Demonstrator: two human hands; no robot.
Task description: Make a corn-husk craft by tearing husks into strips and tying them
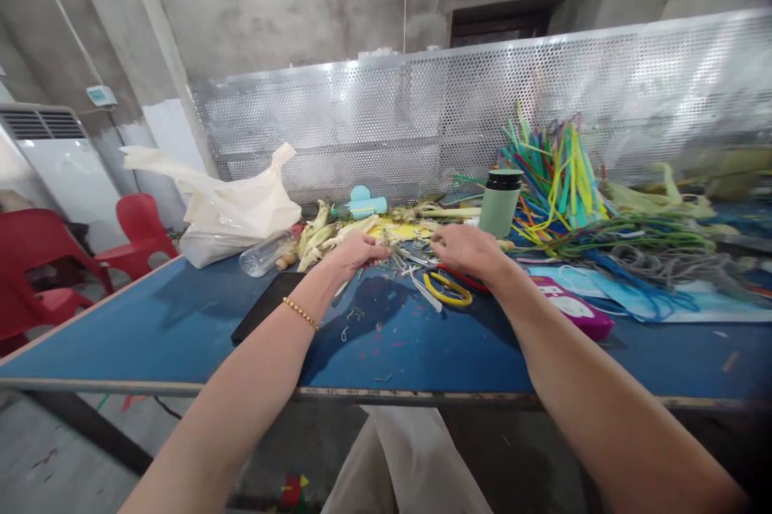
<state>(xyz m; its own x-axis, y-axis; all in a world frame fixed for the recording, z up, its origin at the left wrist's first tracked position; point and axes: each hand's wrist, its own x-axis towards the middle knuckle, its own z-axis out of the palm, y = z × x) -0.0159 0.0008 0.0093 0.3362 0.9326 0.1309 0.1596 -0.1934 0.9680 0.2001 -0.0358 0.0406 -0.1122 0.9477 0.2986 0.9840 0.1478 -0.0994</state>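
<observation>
Both my hands are over the far middle of the blue table (181, 329), a short gap between them. My left hand (357, 252), a beaded bracelet on its wrist, has thumb and fingers pinched; what they hold is too small to make out. The fingers of my right hand (466, 250) are curled in, and their tips are partly hidden by the hand. Thin green and white scraps (404, 244) lie between the hands. Below my right hand rest scissors with a yellow handle loop (447, 290). Pale husks (314, 236) lie beyond my left hand.
A white plastic bag (235, 208), clear bottle (265, 254) and black flat tablet-like slab (265, 309) sit left. To the right are a green tumbler (500, 204), colourful strips (560, 176), a purple packet (576, 309) and coiled cords (651, 236). A perforated metal panel (362, 120) stands behind.
</observation>
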